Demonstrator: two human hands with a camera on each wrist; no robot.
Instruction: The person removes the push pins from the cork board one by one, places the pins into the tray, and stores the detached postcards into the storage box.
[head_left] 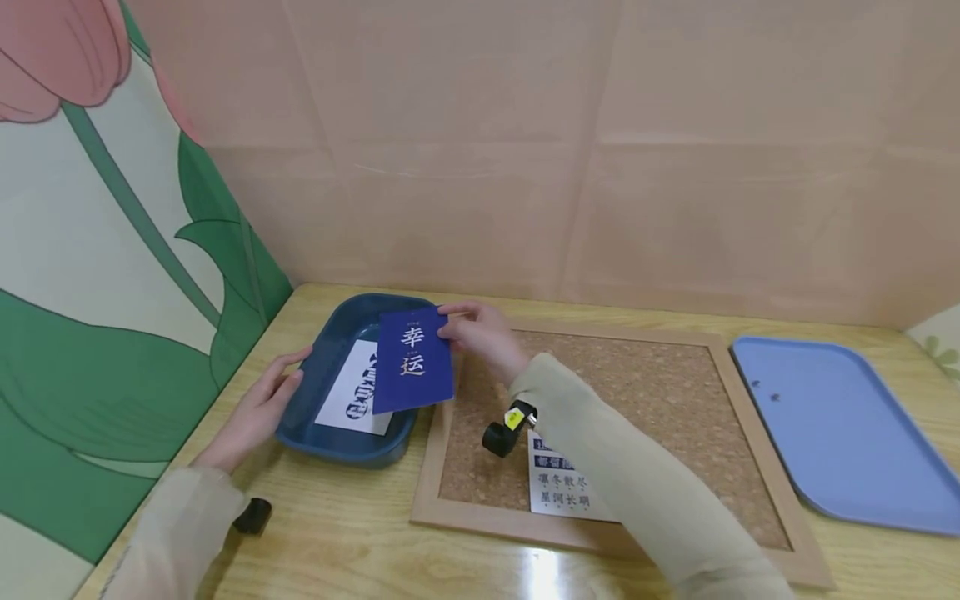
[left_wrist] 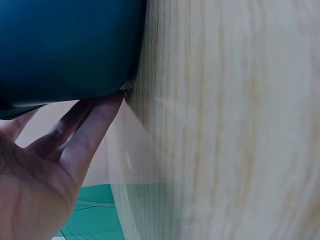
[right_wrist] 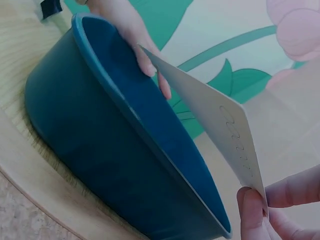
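My right hand (head_left: 483, 335) pinches a dark blue card (head_left: 412, 358) with white and gold characters by its upper right edge. The card is above the right part of a teal plastic basin (head_left: 300, 421). In the right wrist view the pale back of the card (right_wrist: 220, 115) shows looping pen marks. A white card (head_left: 347, 392) with black lettering lies inside the basin, partly covered by the blue one. At the basin's left side, my left hand (head_left: 262, 408) touches the wall with extended fingers (left_wrist: 95, 120).
Right of the basin lies a wood-framed cork board (head_left: 637, 400). On it a printed card (head_left: 558, 492) is partly behind my right sleeve. A blue tray (head_left: 847, 433) lies at the far right, with two small dark items (head_left: 775, 397) at its left. A wall stands behind the table.
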